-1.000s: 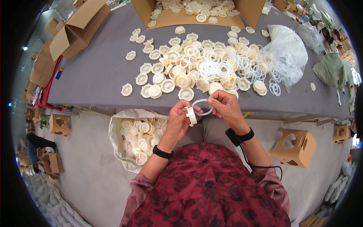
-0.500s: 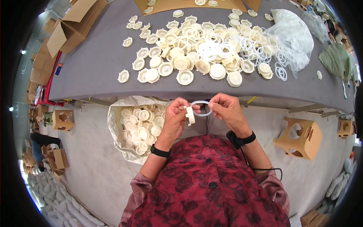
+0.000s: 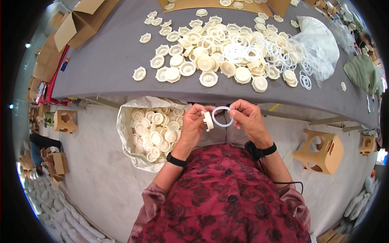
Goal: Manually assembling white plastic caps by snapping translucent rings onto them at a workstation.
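My left hand [image 3: 195, 121] is closed on a cream plastic cap [image 3: 208, 121], held on edge between thumb and fingers. In my right hand [image 3: 245, 118] a translucent white sealing ring [image 3: 222, 117] is pinched at its right side. The ring stands beside the cap, just to its right, and is not seated in it. Both hands are in front of the table's near edge, above my lap. On the grey table [image 3: 109, 77] lies a heap of similar cream caps [image 3: 208, 78], with many loose white rings [image 3: 279, 54] mixed in on its right side.
An open white sack [image 3: 123, 139] of caps stands on the floor left of my knees. A clear plastic bag [image 3: 320, 44] lies at the table's right. Cardboard boxes [image 3: 83, 26] are at the far left. A tan stool [image 3: 324, 152] stands at right, another [image 3: 66, 121] at left.
The ring has turned to face me more openly, and the cap has tilted slightly. Both hands keep their hold. The whole view has shifted a little.
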The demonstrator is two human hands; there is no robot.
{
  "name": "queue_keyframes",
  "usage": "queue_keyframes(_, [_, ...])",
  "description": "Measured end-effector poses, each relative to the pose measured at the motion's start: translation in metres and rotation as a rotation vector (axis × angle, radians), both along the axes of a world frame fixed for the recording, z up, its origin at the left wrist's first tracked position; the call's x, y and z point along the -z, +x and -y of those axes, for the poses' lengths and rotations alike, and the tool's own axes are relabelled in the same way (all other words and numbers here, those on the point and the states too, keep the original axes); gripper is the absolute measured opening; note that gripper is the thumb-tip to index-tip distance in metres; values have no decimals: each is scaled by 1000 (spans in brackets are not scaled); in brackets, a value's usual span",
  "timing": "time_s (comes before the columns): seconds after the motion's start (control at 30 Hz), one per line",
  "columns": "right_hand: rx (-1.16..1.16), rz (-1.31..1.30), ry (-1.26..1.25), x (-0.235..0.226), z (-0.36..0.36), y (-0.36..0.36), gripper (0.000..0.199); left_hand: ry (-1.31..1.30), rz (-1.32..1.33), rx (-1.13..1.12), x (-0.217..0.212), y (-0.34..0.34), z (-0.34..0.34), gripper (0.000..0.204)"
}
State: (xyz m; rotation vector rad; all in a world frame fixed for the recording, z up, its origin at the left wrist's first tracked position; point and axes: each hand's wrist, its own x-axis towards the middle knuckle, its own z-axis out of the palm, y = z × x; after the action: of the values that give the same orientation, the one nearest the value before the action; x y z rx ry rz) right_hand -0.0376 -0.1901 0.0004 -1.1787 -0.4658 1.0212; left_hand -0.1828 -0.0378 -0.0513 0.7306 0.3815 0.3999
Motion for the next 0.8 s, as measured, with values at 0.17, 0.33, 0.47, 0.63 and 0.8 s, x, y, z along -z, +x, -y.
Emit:
queue_keyframes(0.17, [-141,-41,89,-6,-1,-13,9,113,-2,-97,21,-1,-1,18])
queue_keyframes(0.33, [-139,118,14,7,-11,-19,8,52,-27,-22,15,0,9,19])
queue_keyframes(0.47, [-76,150,14,13,-16,-28,8,-15,5,-7,16,3,16,20])
queue_keyframes(0.63, [62,265,10,28,-19,-31,14,-48,16,-5,30,1,14,16])
queue_keyframes(0.8, [86,601,-12,24,-20,-33,15,-48,14,-10,36,0,22,13])
